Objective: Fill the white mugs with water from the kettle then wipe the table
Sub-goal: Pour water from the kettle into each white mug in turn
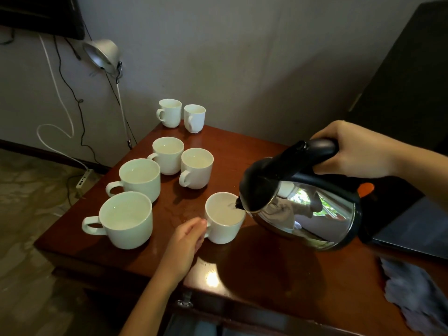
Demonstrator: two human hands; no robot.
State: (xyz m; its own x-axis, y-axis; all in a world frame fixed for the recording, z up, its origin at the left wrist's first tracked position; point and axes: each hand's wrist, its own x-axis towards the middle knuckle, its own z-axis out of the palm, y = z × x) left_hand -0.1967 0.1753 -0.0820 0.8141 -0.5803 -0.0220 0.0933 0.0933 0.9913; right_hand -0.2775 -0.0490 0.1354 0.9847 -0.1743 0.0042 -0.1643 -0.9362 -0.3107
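Setting: a lived-in room, most likely of a home. Evidence recorded: one glossy red-brown wooden table (242,151) set against a plain grey wall (230,57); seven white mugs (126,219) and one chrome-and-black electric kettle (315,214) over it; one metal-shaded lamp (103,54) by the wall, with black and white cables (70,86) trailing down to a power strip (83,180) on a mottled floor (29,214). Also noted: a dark cabinet (407,81) stood at the right and a grey-blue cloth (417,294) lay on the table's near corner.
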